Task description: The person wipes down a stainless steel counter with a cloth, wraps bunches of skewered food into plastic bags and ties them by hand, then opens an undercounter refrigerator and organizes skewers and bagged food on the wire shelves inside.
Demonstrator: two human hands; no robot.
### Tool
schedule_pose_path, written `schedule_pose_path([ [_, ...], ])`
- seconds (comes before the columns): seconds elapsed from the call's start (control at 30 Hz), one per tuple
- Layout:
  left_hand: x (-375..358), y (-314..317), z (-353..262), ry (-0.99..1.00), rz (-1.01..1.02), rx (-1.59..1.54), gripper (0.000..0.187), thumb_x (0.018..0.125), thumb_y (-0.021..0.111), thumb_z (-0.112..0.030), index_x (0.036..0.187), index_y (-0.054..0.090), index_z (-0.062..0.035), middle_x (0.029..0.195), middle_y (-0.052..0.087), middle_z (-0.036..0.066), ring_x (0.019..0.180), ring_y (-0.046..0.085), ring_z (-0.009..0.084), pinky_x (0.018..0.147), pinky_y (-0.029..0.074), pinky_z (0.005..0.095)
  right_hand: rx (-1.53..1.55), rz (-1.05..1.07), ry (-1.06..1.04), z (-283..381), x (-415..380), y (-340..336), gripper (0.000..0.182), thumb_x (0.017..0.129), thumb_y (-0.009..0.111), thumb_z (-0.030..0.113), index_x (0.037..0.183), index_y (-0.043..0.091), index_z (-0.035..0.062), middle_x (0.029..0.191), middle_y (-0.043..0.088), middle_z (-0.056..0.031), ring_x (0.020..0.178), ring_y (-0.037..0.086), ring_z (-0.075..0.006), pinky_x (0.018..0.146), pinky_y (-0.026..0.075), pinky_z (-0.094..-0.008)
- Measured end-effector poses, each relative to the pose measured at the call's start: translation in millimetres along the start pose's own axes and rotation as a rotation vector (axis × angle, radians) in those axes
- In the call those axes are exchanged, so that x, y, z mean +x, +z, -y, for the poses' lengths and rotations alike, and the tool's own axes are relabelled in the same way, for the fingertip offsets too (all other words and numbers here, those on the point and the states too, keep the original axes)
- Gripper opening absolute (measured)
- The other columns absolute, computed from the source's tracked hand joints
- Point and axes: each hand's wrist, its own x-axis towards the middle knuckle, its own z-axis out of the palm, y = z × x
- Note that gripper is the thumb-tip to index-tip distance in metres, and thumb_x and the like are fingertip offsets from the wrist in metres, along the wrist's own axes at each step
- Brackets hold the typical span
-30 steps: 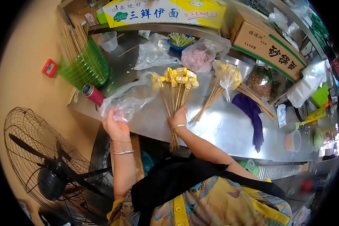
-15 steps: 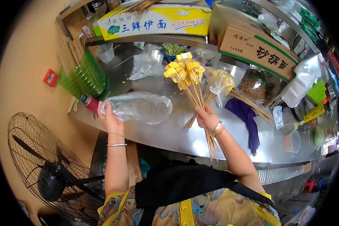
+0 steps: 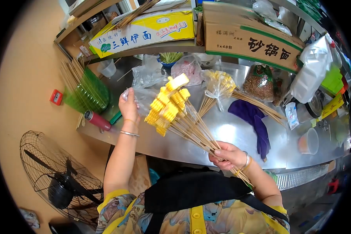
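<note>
My right hand (image 3: 229, 155) is closed round the lower sticks of a bunch of corn skewers (image 3: 168, 104). Yellow corn pieces cap the far ends, and the bunch slants up to the left. At the left, my left hand (image 3: 129, 106) pinches the edge of a clear plastic bag (image 3: 145, 97). The corn overlaps the bag in this view and hides part of it. Behind the sticks lies another bunch of corn skewers (image 3: 219, 84), its heads wrapped in clear plastic.
A green container of bare skewers (image 3: 90, 91) and a red flask (image 3: 97, 120) stand left. Purple cloth (image 3: 251, 121), loose sticks (image 3: 261, 107) and a plastic tub (image 3: 308, 141) lie right. Cartons (image 3: 253, 39) fill the shelf above. A fan (image 3: 60, 187) stands at lower left.
My right hand has come nearer my body, and the corn heads have swung left and down in front of the bag. My left hand has moved up and right with the bag.
</note>
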Motion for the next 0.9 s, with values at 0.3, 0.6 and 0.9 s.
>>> schedule_pose_path([
  [0.3,-37,-27,-10,-0.341,0.4,0.408,0.034,0.088,0.053,-0.034,0.085,0.065,-0.0027,0.059,0.049,-0.004,0.05,0.04,0.0051,0.045,0.03,0.0205,-0.139,-0.106,0.001,-13,21,-38,0.019,0.092,0.047,0.019,0.106,0.042,0.0069,0.071,0.042,0.0004,0.045,0.031,-0.0012,0.035,0.024,-0.0158],
  [0.6,-29,-31,-5,-0.451,0.298,0.205,0.037,0.09,0.05,-0.038,0.097,0.064,-0.0053,0.059,0.049,-0.002,0.047,0.039,0.004,0.041,0.027,0.0183,-0.639,-0.269,0.025,-28,26,-45,0.054,0.089,0.053,0.019,0.136,0.028,0.0087,0.066,0.044,0.0018,0.042,0.037,-0.0044,0.037,0.033,-0.0193],
  [0.9,-28,-31,3,-0.546,0.472,0.081,0.033,0.089,0.053,-0.033,0.109,0.059,-0.0091,0.074,0.054,-0.003,0.057,0.044,0.0036,0.049,0.036,0.0166,-1.335,-0.252,-0.034,-42,36,-52,0.059,0.084,0.057,0.019,0.133,0.027,0.0038,0.105,0.056,-0.0249,0.093,0.056,-0.0387,0.08,0.046,-0.0391],
])
